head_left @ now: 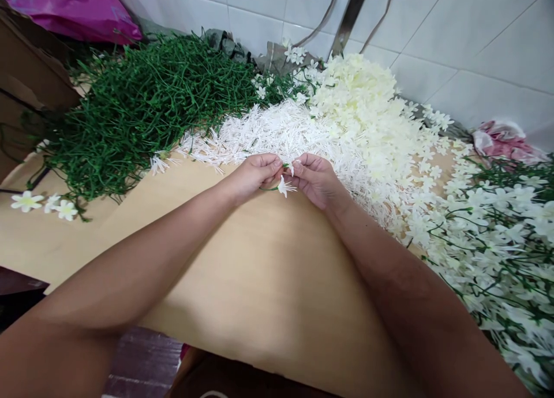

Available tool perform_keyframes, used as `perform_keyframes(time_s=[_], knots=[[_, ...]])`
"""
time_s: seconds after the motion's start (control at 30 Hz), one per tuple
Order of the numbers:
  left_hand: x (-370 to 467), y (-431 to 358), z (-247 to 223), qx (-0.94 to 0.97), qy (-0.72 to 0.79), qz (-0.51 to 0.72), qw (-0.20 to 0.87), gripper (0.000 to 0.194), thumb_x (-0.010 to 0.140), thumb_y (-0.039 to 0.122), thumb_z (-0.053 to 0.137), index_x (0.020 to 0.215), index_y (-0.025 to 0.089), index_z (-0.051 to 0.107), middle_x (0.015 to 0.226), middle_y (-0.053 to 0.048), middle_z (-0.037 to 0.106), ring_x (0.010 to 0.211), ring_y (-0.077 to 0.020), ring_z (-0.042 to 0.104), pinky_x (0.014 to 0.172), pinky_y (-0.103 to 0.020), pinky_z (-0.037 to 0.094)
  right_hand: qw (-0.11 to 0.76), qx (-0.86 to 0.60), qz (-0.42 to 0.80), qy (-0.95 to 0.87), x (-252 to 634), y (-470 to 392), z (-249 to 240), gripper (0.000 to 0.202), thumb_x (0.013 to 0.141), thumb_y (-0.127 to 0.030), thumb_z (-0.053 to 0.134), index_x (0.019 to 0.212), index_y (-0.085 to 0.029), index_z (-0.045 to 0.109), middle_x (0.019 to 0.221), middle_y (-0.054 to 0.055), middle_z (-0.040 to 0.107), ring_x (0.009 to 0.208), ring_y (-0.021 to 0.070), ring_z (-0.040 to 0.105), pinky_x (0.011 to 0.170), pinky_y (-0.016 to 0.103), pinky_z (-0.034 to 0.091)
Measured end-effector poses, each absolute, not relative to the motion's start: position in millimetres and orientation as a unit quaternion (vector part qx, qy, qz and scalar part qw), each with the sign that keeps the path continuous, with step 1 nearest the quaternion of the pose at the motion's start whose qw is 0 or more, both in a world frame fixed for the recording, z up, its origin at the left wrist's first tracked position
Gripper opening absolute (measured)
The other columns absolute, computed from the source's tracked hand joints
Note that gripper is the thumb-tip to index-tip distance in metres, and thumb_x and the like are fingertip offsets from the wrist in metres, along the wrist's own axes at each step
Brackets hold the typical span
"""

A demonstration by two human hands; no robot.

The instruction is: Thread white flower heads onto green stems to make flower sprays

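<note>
Over the board, my left hand point(258, 176) pinches a green plastic flower stem point(269, 188) between thumb and fingers. One branch of this stem hangs below the hands and carries a white stamen piece point(285, 186) with thin spread filaments. Close against it, my right hand point(318, 179) has thumb and forefinger closed on a small white stamen piece point(291, 168) at another green tip. The fingers partly hide where the two parts meet. Just beyond both hands lies a heap of loose white stamens point(268, 132).
A cardboard sheet point(242, 271) covers the table. Behind it are heaps of green stems point(164, 92) and cream petals point(359, 98). Flowers on stems point(497, 254) pile up at right; a few blossoms point(26, 201) lie left. A cardboard box point(34, 69) and tiled wall point(259, 17) bound the space.
</note>
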State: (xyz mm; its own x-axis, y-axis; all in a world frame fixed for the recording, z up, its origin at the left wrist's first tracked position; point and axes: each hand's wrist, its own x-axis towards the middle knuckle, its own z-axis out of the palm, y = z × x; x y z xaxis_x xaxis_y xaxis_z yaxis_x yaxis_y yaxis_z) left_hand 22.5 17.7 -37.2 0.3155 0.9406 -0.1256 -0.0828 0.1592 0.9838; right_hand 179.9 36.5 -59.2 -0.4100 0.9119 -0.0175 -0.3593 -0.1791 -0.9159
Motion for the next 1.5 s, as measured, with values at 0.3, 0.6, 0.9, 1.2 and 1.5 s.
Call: perform_keyframes(time_s=[0.3,0.6,0.9,1.2,1.5], knots=[[25,16,-36,0.479,0.410,0.416,0.655,0.037,0.083,0.024,0.062,0.053,0.013,0.044,0.038,0.008,0.032,0.035,-0.0008,0.023,0.038,-0.015,0.015,0.474,-0.291,0.668,-0.495,177,36,-59,0.036,0.053,-0.037,0.085,0.063,-0.018,0.056,0.057,-0.007,0.063,0.054,0.0066,0.061,0.061,0.022,0.054],[24,18,-43,0.512,0.404,0.412,0.637,0.031,0.080,0.019,0.062,0.054,0.013,0.046,0.041,0.008,0.034,0.038,-0.0019,0.024,0.041,-0.017,0.015,0.464,-0.302,0.628,-0.547,179,35,-66,0.036,0.054,-0.036,0.084,0.065,-0.018,0.054,0.062,-0.005,0.063,0.060,0.0079,0.063,0.060,0.021,0.052],[25,18,-49,0.564,0.399,0.408,0.597,0.031,0.079,0.023,0.059,0.052,0.015,0.046,0.042,0.008,0.032,0.041,-0.0036,0.024,0.043,-0.019,0.017,0.452,-0.298,0.647,-0.536,178,32,-71,0.032,0.059,-0.037,0.082,0.065,-0.018,0.057,0.057,-0.005,0.064,0.054,0.0068,0.059,0.059,0.022,0.049],[38,15,-39,0.489,0.461,0.438,0.597,0.033,0.083,0.006,0.045,0.051,0.015,0.041,0.044,0.008,0.036,0.042,-0.0033,0.029,0.054,-0.018,0.036,0.474,-0.329,0.611,-0.542,174,34,-70,0.034,0.058,-0.042,0.082,0.065,-0.019,0.057,0.055,-0.005,0.063,0.054,0.0087,0.061,0.057,0.023,0.052],[31,17,-47,0.570,0.441,0.416,0.554,0.033,0.084,0.012,0.047,0.052,0.015,0.041,0.047,0.007,0.036,0.045,-0.0050,0.026,0.050,-0.021,0.024,0.417,-0.309,0.687,-0.508,181,37,-64,0.036,0.054,-0.036,0.085,0.064,-0.018,0.056,0.057,-0.004,0.066,0.055,0.0093,0.063,0.053,0.021,0.051]])
